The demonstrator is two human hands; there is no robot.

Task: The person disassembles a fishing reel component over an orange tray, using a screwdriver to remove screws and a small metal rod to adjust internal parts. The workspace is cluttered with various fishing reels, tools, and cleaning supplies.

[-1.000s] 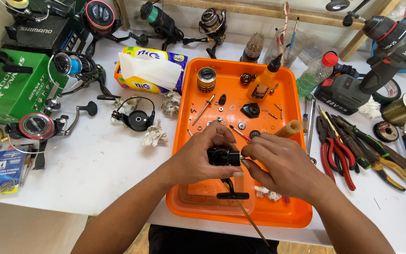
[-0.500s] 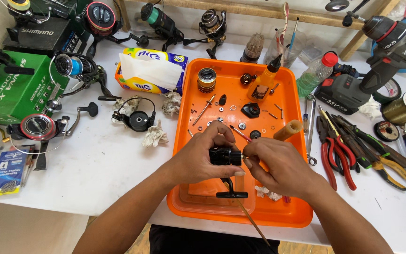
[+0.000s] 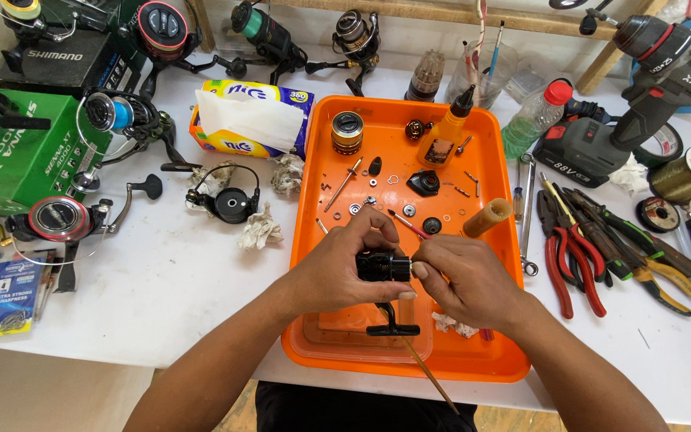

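My left hand [image 3: 344,270] grips a small black fishing reel body [image 3: 383,266] above the orange tray [image 3: 489,364]; the reel's black handle [image 3: 392,326] hangs below it. My right hand [image 3: 465,278] touches the reel's right side with its fingertips and holds a tool with a tan wooden handle [image 3: 487,217] sticking up and right. A thin brown stick [image 3: 429,376] slants down from under my hands. In the tray lie a gold spool [image 3: 346,132], an orange oil bottle [image 3: 447,132], a black cap [image 3: 423,183] and several small washers and screws.
Pliers and cutters [image 3: 577,248] lie right of the tray, with a cordless drill [image 3: 649,72] and a line spool [image 3: 685,172] behind. A tissue pack [image 3: 249,120], several spinning reels [image 3: 121,116] and a green box [image 3: 17,152] fill the left. Crumpled tissue [image 3: 261,228] lies near the tray.
Both hands stay on the reel body over the tray; my fingers have shifted only slightly.
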